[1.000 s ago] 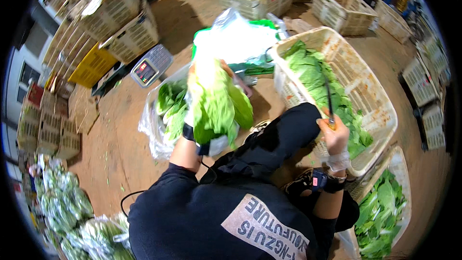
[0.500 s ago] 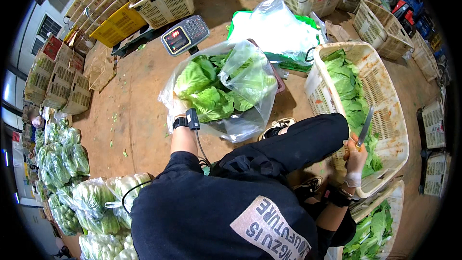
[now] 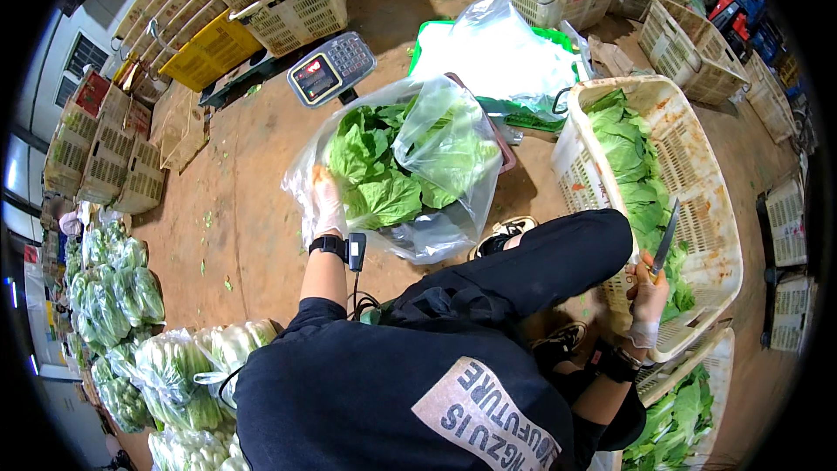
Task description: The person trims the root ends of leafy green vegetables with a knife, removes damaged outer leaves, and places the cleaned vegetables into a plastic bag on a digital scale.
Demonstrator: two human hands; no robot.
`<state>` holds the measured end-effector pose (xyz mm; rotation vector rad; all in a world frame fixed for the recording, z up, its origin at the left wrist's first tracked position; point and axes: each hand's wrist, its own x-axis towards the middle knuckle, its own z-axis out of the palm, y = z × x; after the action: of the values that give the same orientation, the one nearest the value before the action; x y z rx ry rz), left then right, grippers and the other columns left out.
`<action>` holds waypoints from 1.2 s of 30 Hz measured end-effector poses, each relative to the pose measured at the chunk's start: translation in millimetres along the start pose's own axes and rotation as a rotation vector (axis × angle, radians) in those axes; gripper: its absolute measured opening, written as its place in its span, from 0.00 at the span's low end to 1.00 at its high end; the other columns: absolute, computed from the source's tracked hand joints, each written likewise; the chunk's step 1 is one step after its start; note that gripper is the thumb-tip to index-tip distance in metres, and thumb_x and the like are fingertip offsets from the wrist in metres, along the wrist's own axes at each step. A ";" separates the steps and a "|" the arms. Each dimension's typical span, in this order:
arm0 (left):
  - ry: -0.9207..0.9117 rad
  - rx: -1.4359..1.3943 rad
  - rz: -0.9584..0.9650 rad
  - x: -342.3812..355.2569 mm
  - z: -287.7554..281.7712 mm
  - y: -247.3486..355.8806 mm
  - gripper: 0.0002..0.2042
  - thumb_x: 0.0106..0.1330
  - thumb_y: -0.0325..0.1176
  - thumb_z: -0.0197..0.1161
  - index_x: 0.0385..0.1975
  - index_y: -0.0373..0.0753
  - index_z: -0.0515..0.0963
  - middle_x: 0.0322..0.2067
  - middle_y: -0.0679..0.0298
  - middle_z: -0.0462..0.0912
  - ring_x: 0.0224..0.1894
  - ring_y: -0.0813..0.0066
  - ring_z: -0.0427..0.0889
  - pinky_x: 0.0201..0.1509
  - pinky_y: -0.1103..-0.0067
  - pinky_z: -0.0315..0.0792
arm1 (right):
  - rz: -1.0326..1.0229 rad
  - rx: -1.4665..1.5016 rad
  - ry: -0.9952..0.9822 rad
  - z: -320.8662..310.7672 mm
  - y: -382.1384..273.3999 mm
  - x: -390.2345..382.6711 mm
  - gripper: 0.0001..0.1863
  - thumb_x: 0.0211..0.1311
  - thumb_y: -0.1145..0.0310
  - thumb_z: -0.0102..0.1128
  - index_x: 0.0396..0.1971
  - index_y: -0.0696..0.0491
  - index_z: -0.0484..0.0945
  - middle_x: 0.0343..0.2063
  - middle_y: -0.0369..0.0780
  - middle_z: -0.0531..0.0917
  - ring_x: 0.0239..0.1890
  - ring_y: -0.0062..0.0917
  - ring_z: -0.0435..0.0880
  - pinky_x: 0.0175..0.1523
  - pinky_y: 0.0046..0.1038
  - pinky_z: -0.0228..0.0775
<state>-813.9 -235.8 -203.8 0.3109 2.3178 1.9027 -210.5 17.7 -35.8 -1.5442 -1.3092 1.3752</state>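
My left hand [image 3: 326, 201], in a thin clear glove, is at the left side of a clear plastic bag [image 3: 449, 240]. Its fingers reach up beside the leafy green heads [image 3: 370, 161] in the bag and look unclosed, partly blurred by film. The bag sits on a scale, whose display and keypad [image 3: 331, 68] stand just beyond. On the right, my right hand [image 3: 647, 292], also gloved, grips a knife [image 3: 666, 240] by its handle, blade pointing up and away. That hand is over the near left edge of a white crate [image 3: 706, 209] partly filled with leafy greens [image 3: 641, 174].
A green tray [image 3: 523, 113] with white plastic bags [image 3: 501, 52] lies beyond the scale. Bagged vegetables [image 3: 174, 375] are piled at the near left. Stacked crates [image 3: 292, 13] stand at the far left, and more crates of greens [image 3: 549, 0] at the far right. Another crate [image 3: 711, 401] is at the near right.
My left hand has drawn back slightly from under the leaves, and the head beside it has settled lower in the bag. The right hand with the knife has barely moved.
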 end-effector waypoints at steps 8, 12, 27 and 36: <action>-0.272 1.066 0.229 -15.5 92.6 46.3 0.26 0.64 0.51 0.42 0.62 0.53 0.55 0.62 0.49 0.54 0.63 0.47 0.52 0.63 0.53 0.45 | -0.028 -0.121 0.022 -2.6 8.7 -4.5 0.16 0.58 0.67 0.56 0.45 0.54 0.75 0.25 0.33 0.79 0.13 0.12 0.67 0.16 0.17 0.56; -0.501 1.200 0.200 -14.4 113.4 41.3 0.29 0.61 0.54 0.42 0.62 0.50 0.55 0.64 0.51 0.50 0.65 0.53 0.49 0.66 0.61 0.45 | 0.015 -0.116 0.107 -37.5 8.1 -13.2 0.16 0.57 0.68 0.56 0.46 0.53 0.74 0.30 0.35 0.81 0.27 0.17 0.75 0.23 0.21 0.66; -0.438 1.571 0.709 33.2 119.4 167.1 0.11 0.54 0.33 0.51 0.33 0.36 0.77 0.30 0.50 0.80 0.36 0.58 0.80 0.37 0.68 0.73 | -0.402 -0.845 0.750 -166.4 11.1 -28.0 0.13 0.53 0.65 0.59 0.34 0.58 0.76 0.20 0.44 0.81 0.21 0.29 0.82 0.28 0.26 0.75; -1.661 0.348 0.003 -202.2 469.3 289.4 0.12 0.63 0.37 0.51 0.33 0.34 0.76 0.29 0.64 0.78 0.33 0.79 0.76 0.42 0.82 0.69 | -0.035 -0.480 0.517 -166.0 -3.8 -24.5 0.10 0.55 0.67 0.58 0.34 0.56 0.73 0.23 0.46 0.79 0.25 0.35 0.80 0.30 0.30 0.68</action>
<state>-488.6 217.3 -20.1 1.2607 1.2982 0.5187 -49.0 16.5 9.7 -2.0064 -1.3703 0.5834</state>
